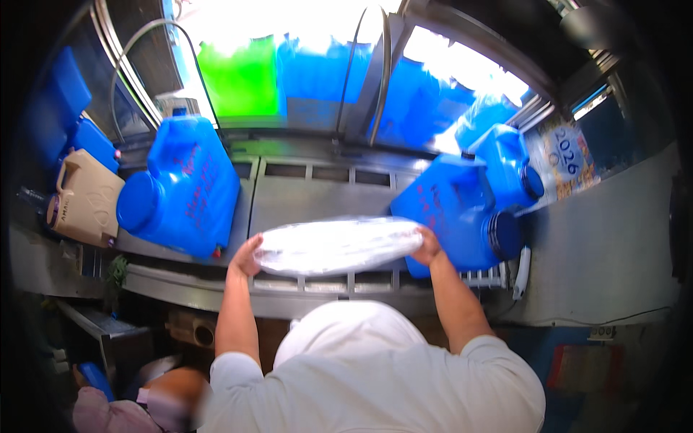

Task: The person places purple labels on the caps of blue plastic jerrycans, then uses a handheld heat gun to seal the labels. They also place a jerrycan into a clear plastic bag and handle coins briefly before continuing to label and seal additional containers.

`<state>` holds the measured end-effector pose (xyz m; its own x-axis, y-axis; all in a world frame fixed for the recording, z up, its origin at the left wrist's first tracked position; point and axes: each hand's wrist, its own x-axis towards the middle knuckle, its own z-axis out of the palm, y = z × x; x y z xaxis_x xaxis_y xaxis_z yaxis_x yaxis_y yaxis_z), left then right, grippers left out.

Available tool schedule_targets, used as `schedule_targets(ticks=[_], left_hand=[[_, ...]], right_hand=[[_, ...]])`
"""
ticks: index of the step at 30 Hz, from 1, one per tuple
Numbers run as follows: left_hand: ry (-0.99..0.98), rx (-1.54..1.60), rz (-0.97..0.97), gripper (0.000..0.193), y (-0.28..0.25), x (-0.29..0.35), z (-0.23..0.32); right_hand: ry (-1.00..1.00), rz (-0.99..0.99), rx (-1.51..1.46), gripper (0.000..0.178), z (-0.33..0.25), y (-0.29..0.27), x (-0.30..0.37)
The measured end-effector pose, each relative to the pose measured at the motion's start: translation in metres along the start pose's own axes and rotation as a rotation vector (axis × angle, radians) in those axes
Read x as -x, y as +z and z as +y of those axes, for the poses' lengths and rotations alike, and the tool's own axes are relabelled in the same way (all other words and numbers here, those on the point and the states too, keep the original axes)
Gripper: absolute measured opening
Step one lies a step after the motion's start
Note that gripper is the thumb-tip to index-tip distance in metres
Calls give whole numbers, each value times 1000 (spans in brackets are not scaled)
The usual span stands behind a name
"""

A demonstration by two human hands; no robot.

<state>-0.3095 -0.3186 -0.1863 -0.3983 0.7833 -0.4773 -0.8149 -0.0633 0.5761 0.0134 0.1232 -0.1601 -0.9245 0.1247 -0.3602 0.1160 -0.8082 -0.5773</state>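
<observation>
A long white bundle in shiny clear plastic [336, 245] is held level in front of my body, above the steel counter's near edge. My left hand [249, 256] grips its left end, and my right hand [427, 247] grips the right end. Glare and slight blur hide what is inside the wrapping. Just beyond my left hand stands a large blue water jug [191, 191] with a round cap and red handwriting. Another blue jug [451, 209] is close by my right hand, its dark cap turned to the right.
A smaller blue jug [505, 162] stands behind the right one. A tan jug [88, 195] sits at far left. Curved metal spouts [382, 76] rise along the back of the steel counter [296, 206]. Another person's pink sleeve [108, 413] shows at lower left.
</observation>
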Motion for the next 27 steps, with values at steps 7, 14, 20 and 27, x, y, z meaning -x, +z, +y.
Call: schedule_targets(ticks=[7,14,20,27], left_hand=[[-24,-385,366,49,-55,-63,-70],[273,-1015,845,50,-39,-61,-84],[769,-1654,435,43,47,-65,-58],[238,-2099,-36,56,105,-136,-55]], right_hand=[[217,842,1572,83,19,31,-11],[-1063,825,2091,32,-111,150,77],[-343,1175,2070,58,-187,132,73],[-224,770,1900,64,-194,154,124]])
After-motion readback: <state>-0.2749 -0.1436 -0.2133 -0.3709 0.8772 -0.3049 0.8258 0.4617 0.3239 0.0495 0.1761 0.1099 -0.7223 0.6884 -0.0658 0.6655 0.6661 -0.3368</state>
